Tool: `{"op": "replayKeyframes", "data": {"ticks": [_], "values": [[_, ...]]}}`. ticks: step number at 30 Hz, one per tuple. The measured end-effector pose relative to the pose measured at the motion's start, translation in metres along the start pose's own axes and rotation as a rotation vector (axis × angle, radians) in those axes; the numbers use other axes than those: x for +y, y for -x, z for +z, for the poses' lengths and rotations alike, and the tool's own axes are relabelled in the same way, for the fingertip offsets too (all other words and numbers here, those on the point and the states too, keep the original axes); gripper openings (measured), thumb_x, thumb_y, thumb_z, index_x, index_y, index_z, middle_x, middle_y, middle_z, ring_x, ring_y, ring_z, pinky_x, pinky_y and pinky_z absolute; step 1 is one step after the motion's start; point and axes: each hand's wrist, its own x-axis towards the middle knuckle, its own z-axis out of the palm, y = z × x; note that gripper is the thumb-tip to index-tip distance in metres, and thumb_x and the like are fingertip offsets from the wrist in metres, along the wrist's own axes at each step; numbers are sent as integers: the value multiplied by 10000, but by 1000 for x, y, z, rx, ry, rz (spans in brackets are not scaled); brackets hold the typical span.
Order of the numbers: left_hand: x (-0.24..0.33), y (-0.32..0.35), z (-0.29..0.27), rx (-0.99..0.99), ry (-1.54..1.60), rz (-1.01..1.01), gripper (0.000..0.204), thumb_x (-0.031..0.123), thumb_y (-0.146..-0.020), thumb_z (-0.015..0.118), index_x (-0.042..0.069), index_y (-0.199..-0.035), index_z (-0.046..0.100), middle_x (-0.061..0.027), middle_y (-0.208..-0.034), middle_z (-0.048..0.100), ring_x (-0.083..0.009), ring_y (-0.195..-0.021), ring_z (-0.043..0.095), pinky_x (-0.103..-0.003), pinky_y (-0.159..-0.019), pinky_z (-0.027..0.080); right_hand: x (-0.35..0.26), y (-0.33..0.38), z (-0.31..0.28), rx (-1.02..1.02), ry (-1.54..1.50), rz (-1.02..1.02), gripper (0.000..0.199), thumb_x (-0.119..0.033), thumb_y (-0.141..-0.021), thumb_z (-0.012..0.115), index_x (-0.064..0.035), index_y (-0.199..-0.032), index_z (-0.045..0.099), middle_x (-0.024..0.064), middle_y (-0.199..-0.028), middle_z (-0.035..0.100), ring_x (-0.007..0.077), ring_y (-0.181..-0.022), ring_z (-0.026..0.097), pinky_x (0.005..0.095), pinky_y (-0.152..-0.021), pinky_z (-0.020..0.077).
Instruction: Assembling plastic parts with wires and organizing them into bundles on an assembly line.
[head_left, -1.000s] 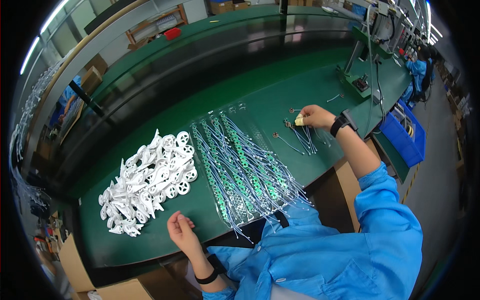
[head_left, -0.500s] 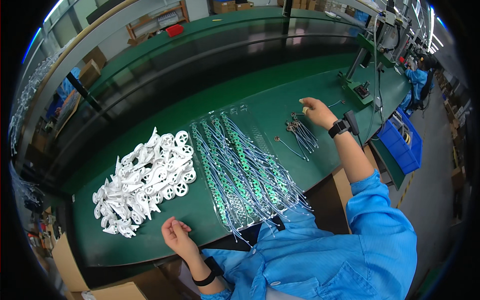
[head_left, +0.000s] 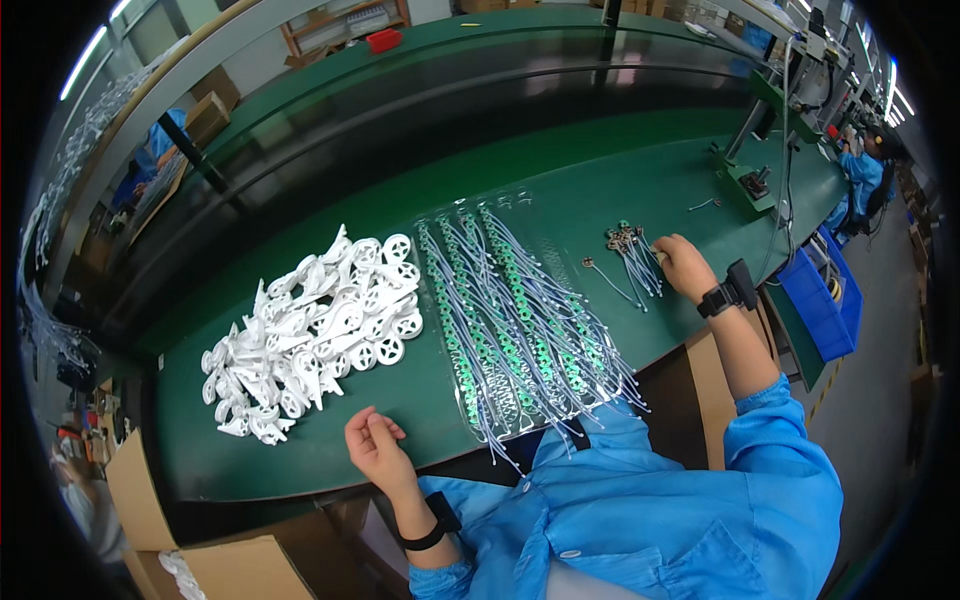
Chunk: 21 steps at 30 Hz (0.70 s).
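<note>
Beside the right edge of a small bundle of wired round boards [head_left: 642, 272], my right hand [head_left: 686, 270] is closed, fingertips pressed together at the wires. What they pinch is too small to make out. One board in the bundle shows a green face; the others look brown. My left hand [head_left: 378, 455] hovers by the table's front edge with fingers curled in and nothing visible in them. Beyond it lies a heap of white plastic parts with spoked round ends [head_left: 320, 325]. Between my hands, a clear plastic tray [head_left: 512, 198] carries rows of green round boards with blue-grey wires [head_left: 515, 330].
Single wired boards lie left of the bundle [head_left: 604, 275] and farther right [head_left: 704, 204]. A green bench press [head_left: 750, 180] stands at the far right; below it is a blue bin [head_left: 825, 305]. Cardboard boxes [head_left: 235, 568] sit under the table's front edge. A co-worker [head_left: 865, 180] sits beyond.
My right hand has come down from above the bundle's heads to the right side of its wires, and its fingers have closed. The view has shifted slightly; my left hand stays curled.
</note>
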Motion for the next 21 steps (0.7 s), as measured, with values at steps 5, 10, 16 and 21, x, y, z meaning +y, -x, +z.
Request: {"op": "replayKeyframes", "data": {"ticks": [5, 10, 16, 21], "values": [[-1, 1, -1, 13, -38, 7, 87, 61, -940, 498, -1, -989, 535, -23, -722, 527, -61, -594, 465, -191, -527, 399, -61, -11, -17, 36, -100, -15, 153, -71, -821, 564, 2, -940, 624, 181, -893, 579, 350, -862, 567, 402, -795, 467], [-1, 4, -3, 4, -22, 15, 87, 50, -939, 497, -11, -988, 536, -26, -716, 530, -60, -597, 480, -187, -530, 409, -163, -43, 24, -225, -557, -252, 314, -204, -851, 615, -17, -1103, 600, 135, -913, 604, 240, -836, 597, 341, -759, 482], [-2, 7, -3, -10, 46, 23, 84, 40, -937, 502, -16, -989, 537, -28, -727, 534, -58, -611, 494, -184, -537, 420, -188, -84, 57, -314, -310, -199, 297, -194, -805, 671, 6, -1010, 595, 118, -799, 596, 252, -750, 593, 355, -691, 477], [1, 8, -5, -22, 28, 40, 83, 43, -938, 498, -11, -987, 538, -32, -727, 534, -65, -602, 485, -190, -530, 415, -179, -83, 41, -360, -578, -78, 223, -135, -767, 720, -16, -862, 558, 56, -757, 602, 140, -699, 575, 289, -621, 460]]}}
